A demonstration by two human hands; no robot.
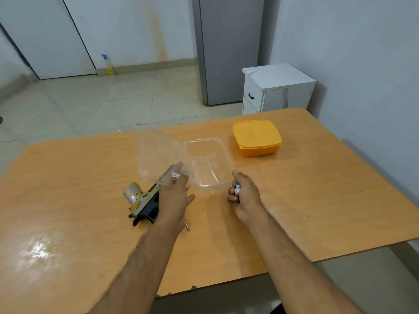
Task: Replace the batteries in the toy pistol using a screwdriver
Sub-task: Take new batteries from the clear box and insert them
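Note:
A gold, silver and black toy pistol (141,203) lies on the wooden table (68,200), partly under my left hand (175,196). My left hand reaches over it with straight fingers that touch the lid (156,152) of a clear plastic clamshell box (208,164), which stands open. My right hand (244,196) grips batteries (237,189) with blue and white ends, just beside the box's near right corner. A thin metal screwdriver shaft (187,226) peeks out from under my left wrist; the rest of it is hidden.
An orange lidded plastic box (257,138) sits at the far right of the table. Beyond the table stand a white cabinet (276,87), a grey fridge (229,48) and a spray bottle (106,64) on the tiled floor. A wall runs along the right side.

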